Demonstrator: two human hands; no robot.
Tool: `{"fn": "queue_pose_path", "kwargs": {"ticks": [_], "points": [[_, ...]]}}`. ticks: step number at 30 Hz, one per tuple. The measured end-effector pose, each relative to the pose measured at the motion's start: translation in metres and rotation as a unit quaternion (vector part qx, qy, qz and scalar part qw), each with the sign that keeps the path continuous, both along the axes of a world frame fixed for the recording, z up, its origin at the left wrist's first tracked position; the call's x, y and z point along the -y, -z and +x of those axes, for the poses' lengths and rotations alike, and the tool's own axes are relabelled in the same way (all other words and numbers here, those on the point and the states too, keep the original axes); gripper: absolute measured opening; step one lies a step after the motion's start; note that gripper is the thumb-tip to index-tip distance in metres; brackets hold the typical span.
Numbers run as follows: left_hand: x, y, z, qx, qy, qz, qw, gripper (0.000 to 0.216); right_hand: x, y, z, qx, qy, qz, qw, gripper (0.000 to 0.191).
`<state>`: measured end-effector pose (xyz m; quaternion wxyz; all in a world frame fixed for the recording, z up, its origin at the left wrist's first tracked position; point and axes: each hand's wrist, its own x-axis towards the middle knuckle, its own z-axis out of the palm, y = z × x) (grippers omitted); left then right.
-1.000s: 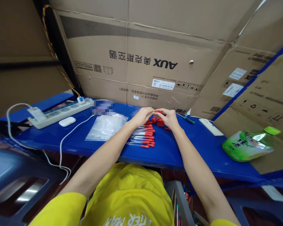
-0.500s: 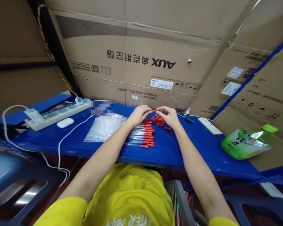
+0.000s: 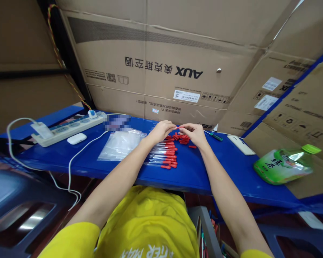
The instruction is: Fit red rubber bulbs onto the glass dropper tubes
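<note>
Fingertips of both hands meet above the blue table. My right hand [image 3: 195, 133] pinches a red rubber bulb [image 3: 179, 127]. My left hand [image 3: 162, 130] is closed at the bulb's other end, on what looks like a thin dropper tube mostly hidden by the fingers. Below my left hand lies a row of glass droppers [image 3: 161, 154] with red bulbs, their bulb ends pointing right. A small heap of loose red bulbs [image 3: 183, 139] lies under my right hand, with a single one [image 3: 192, 146] apart to the right.
Clear plastic bags [image 3: 120, 145] lie left of the droppers. Farther left are a white case [image 3: 76, 138] and a power strip [image 3: 70, 126] with cables. To the right are a green-handled screwdriver [image 3: 216, 136], a phone [image 3: 240, 144] and a green bottle [image 3: 282, 165]. Cardboard boxes [image 3: 161, 46] stand behind.
The view has shifted slightly, so everything sits a little farther right. Both hands stay together over the bulbs, with the same red bulb between them.
</note>
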<state>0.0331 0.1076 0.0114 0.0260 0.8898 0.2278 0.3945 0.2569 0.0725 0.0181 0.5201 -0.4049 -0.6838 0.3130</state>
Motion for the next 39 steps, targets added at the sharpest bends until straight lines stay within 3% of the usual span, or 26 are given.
{"fn": "queue_pose_path", "kwargs": {"ticks": [12, 19, 22, 28, 39], "points": [[-0.002, -0.002, -0.004, -0.020, 0.005, -0.043, 0.999, 0.038, -0.003, 0.004, -0.004, 0.019, 0.006, 0.020, 1.000, 0.035], [-0.013, -0.005, -0.024, -0.002, -0.043, -0.145, 0.989, 0.046, -0.004, 0.005, -0.018, 0.226, 0.053, 0.115, 0.966, 0.016], [-0.023, 0.002, -0.034, -0.037, -0.099, -0.153, 0.983, 0.032, -0.005, 0.008, -0.024, 0.288, 0.049, 0.137, 0.947, 0.014], [-0.032, 0.018, -0.038, -0.149, -0.118, -0.193, 0.963, 0.023, -0.011, 0.021, -0.030, 0.361, 0.047, 0.093, 0.927, 0.018], [-0.035, 0.024, -0.036, -0.147, -0.156, -0.202, 0.956, 0.014, -0.014, 0.028, -0.027, 0.379, 0.093, 0.086, 0.917, 0.030]]}}
